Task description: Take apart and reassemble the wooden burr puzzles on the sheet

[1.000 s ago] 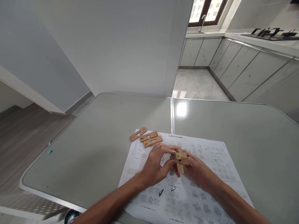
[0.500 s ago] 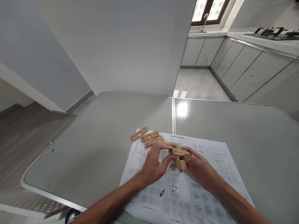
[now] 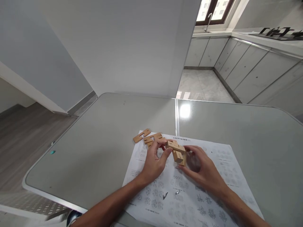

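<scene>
Above the printed sheet, an interlocking wooden burr puzzle (image 3: 178,154) of notched light-wood bars is held between my two hands. My left hand (image 3: 153,162) pinches its left end with thumb and fingers, near a bar marked with numbers. My right hand (image 3: 206,168) grips the right side, fingertips at the upper edge and thumb at the lower bar. Beyond my left hand lie flat notched wooden pieces with numbers: one marked 1 (image 3: 142,135), one marked 3 (image 3: 152,138), and a piece marked 2 (image 3: 149,144), partly hidden by my left hand.
The white sheet (image 3: 220,176) with printed diagrams lies under both hands on the grey-green table (image 3: 94,142). Two small dark shiny bits (image 3: 165,195) rest on the paper. A small teal object (image 3: 52,152) sits near the table's left edge. A wall (image 3: 132,47) rises behind.
The puzzle has turned and shifted slightly left. My right hand has drawn back from under it, its thumb and fingers now spread wider around the right side.
</scene>
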